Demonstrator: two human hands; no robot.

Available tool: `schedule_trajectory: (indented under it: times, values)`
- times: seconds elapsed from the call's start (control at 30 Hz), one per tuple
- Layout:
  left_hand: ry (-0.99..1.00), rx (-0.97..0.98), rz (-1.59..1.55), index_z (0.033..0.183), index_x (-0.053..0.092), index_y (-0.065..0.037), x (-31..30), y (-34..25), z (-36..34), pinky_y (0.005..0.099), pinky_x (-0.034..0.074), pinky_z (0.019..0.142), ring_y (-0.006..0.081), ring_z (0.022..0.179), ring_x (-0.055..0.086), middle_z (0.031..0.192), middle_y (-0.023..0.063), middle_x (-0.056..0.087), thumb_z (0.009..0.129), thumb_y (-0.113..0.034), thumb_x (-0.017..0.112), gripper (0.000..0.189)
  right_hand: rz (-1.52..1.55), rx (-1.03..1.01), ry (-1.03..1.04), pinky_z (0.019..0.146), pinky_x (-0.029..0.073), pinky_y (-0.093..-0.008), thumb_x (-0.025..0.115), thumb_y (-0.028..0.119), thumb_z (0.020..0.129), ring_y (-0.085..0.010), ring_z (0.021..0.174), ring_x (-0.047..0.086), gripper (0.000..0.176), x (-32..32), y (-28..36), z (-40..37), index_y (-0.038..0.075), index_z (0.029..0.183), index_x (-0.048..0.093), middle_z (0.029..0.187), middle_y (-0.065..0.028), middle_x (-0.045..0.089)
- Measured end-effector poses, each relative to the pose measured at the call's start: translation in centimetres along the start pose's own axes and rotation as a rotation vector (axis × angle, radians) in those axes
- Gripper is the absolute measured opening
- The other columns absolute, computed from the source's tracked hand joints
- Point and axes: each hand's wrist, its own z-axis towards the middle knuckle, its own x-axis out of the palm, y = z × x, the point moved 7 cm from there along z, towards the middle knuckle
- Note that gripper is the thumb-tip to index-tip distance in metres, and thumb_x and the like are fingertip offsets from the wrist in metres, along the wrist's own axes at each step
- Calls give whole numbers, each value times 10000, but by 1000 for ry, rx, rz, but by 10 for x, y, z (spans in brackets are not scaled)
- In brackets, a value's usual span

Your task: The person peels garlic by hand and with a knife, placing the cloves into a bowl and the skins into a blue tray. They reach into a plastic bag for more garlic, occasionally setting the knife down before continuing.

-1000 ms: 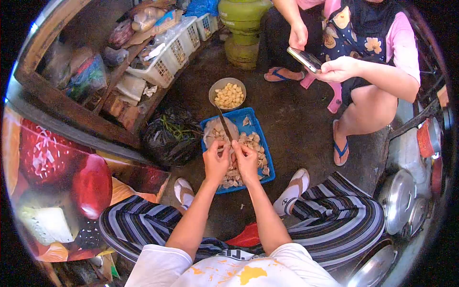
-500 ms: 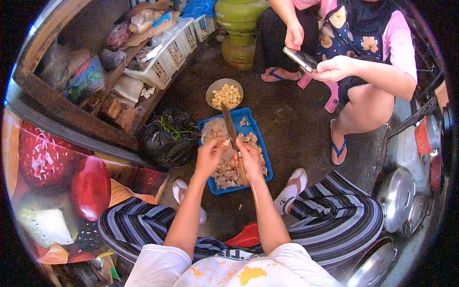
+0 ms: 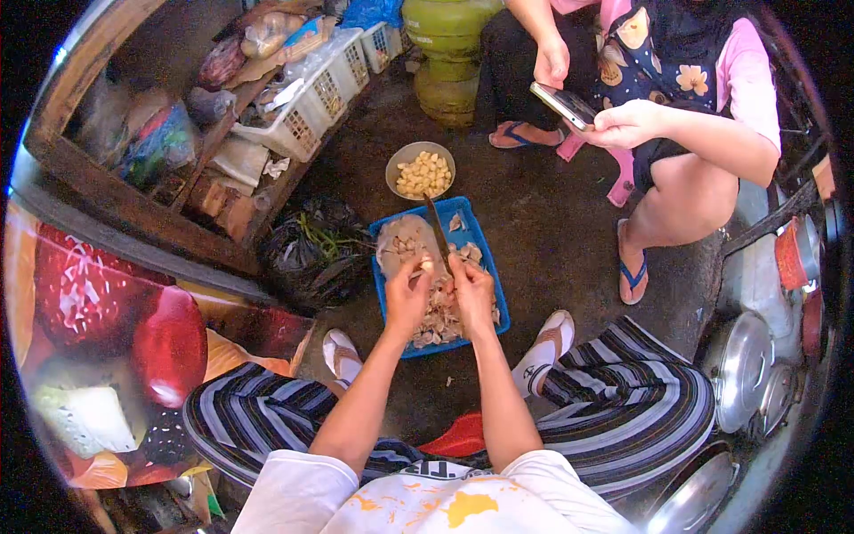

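Observation:
Between the fingertips of my left hand (image 3: 406, 295) is a pale garlic clove (image 3: 427, 265). My right hand (image 3: 471, 292) is closed around a knife (image 3: 437, 227), its blade pointing away from me and its handle mostly hidden. Both hands are close together above a blue tray (image 3: 499, 285). Papery skins and garlic pieces (image 3: 438, 331) lie in the tray, along with a clear plastic bag (image 3: 388, 238) and unpeeled cloves at its left. Just beyond the tray stands a bowl (image 3: 391, 187) of peeled garlic cloves (image 3: 422, 173).
A black plastic bag (image 3: 302, 271) with green stems lies left of the tray. A person (image 3: 712, 169) sits ahead on the right, holding a phone (image 3: 566, 105). A green gas cylinder (image 3: 445, 53) and white baskets (image 3: 307, 102) are further back; metal lids (image 3: 745, 365) stand at right.
The knife has turned so its blade looks thinner, and my right hand has rotated over the handle. My left hand has shifted slightly right, and the clove now shows at its fingertips.

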Motion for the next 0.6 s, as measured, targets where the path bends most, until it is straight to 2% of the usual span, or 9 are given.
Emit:
schedule_trajectory:
  times: [0.03,0.13,0.17,0.27,0.33,0.43,0.53,0.6]
  values:
    - [-26,-106,-196,1118,508,28,2,12,1,318,477,812,248,957,598,1065,137,592,838,-49,575,298,-55,-15,-3,439,337,-201,579,384,862,-54,458,450,341,-5,-9,6,60,774,637,534,25,505]
    - [-98,-254,-660,1113,483,21,-4,14,1,319,487,840,218,972,588,1071,134,584,847,-71,586,299,-206,-88,-82,438,342,-212,570,393,865,-57,452,447,366,-17,-19,15,40,867,667,531,21,498]
    - [-91,-263,-684,1091,465,20,-8,16,5,338,488,870,261,985,587,1075,168,577,844,-75,592,294,-291,-153,-93,454,366,-229,575,381,862,-71,470,474,354,-20,-18,20,41,899,668,543,2,520]
    - [-21,-322,-879,1059,466,25,-17,24,9,329,485,877,279,996,586,1080,169,575,839,-70,595,273,-504,-341,-123,520,433,-289,598,342,839,-131,549,561,328,-22,-14,26,47,962,669,600,-64,585]
    - [-19,-336,-923,1071,504,40,-20,23,10,314,488,867,290,1004,587,1066,161,584,825,-49,599,278,-590,-451,-144,589,471,-338,623,314,809,-198,632,625,307,-20,-2,19,53,964,667,669,-119,630]
    - [-24,-365,-902,1080,532,49,-22,22,9,305,491,859,280,994,593,1045,144,593,819,-40,602,285,-796,-474,-169,694,482,-372,648,292,760,-300,780,641,308,-19,8,9,62,964,663,799,-173,648]
    - [-57,-387,-837,1072,545,52,-22,23,7,298,503,837,266,961,606,1023,127,599,813,-43,613,284,-881,-376,-95,705,482,-385,669,302,731,-342,796,622,375,-16,11,6,51,1008,644,836,-181,648]
    - [-65,-402,-808,1037,552,48,-22,26,5,296,514,813,254,934,616,1001,114,603,808,-52,627,262,-909,-423,-73,715,479,-393,642,295,770,-337,802,628,375,-11,18,1,34,1038,620,844,-172,653]
